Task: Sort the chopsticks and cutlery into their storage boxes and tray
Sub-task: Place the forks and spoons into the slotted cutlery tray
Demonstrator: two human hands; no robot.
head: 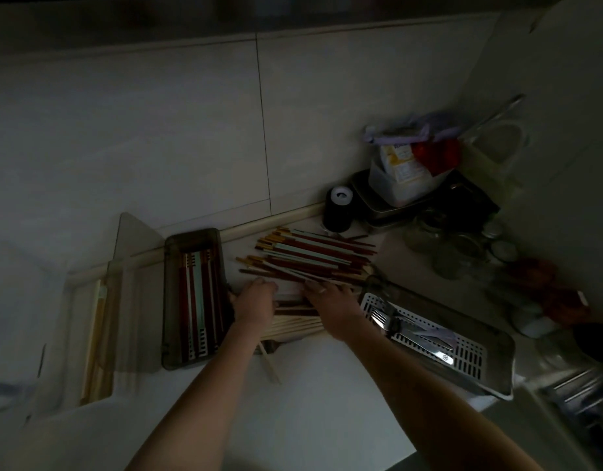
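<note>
Both hands on chopstick pile (310,260); left hand (254,302), right hand (330,300) grips unclear, dim

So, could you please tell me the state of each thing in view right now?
Dark box: open, red and pale chopsticks lying inside.
Clear box: open, light wooden chopsticks inside.
Tray: holds forks and knives.
Chopstick pile: loose on the counter, unsorted.
Left hand: on the pile, grip unclear.
Right hand: on the pile, grip unclear.

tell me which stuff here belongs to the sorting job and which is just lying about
Job: chopstick pile, dark chopstick box, clear box, cutlery tray, forks.
Lying about: black canister, glass jars, food tub.
</note>
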